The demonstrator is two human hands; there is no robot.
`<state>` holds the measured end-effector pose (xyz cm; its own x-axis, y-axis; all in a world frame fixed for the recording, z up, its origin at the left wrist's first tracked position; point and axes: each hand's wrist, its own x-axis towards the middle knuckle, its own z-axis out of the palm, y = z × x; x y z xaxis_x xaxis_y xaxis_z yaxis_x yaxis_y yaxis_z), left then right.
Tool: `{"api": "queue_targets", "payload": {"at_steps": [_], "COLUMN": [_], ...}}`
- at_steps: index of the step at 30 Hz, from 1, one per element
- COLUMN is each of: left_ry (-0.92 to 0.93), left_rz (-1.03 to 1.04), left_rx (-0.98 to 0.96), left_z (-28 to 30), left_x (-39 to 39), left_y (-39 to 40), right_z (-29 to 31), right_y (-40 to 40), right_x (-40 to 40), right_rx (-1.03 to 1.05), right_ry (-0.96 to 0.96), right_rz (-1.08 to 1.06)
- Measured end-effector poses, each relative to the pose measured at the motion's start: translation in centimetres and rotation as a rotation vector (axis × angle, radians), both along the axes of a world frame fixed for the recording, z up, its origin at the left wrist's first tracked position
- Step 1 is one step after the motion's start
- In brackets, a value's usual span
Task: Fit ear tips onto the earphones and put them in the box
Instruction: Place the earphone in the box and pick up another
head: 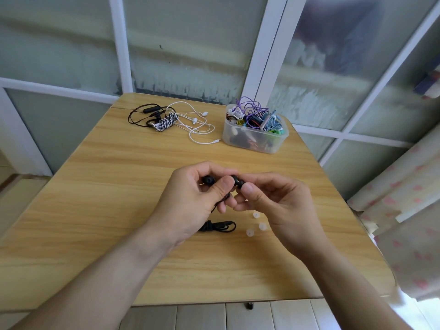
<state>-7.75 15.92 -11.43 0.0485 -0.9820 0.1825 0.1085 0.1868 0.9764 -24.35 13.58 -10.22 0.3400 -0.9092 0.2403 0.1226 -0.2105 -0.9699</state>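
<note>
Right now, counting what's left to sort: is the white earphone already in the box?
No, the white earphone lies loose on the table, left of the box.

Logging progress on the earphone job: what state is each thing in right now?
Left hand: holds black earphones.
Right hand: pinches a black ear tip against one earbud.
Black cable: bundled on table.
Clear ear tips: loose.
Plastic box: open, full.
White earphones: uncoiled.

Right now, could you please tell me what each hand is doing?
Left hand: grips the black earphones.
Right hand: pinches a black ear tip against the earbud.
</note>
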Motion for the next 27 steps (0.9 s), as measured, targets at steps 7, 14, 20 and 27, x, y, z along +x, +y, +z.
{"api": "queue_targets", "payload": {"at_steps": [7, 14, 20, 27], "left_ry": [-0.030, -0.029, -0.015, -0.010], "left_rz": [0.029, 0.017, -0.019, -0.058], "left_rx": [0.012, 0.016, 0.043, 0.048], "left_z": [-0.47, -0.30, 0.09, 0.26], "left_x": [0.13, -0.22, -0.01, -0.03], "left_y": [-0.17, -0.03, 0.28, 0.46], "right_z": [-0.31, -0.44, -0.41, -0.79], "right_y": [-0.17, -0.19, -0.23, -0.08], "right_x": [0.02, -0.07, -0.26, -0.12], "right_rx": [0.045, 0.036, 0.035, 0.035], "right_ry": [0.008, 0.020, 0.052, -0.007], "right_rz": [0.018, -0.009, -0.006, -0.002]}}
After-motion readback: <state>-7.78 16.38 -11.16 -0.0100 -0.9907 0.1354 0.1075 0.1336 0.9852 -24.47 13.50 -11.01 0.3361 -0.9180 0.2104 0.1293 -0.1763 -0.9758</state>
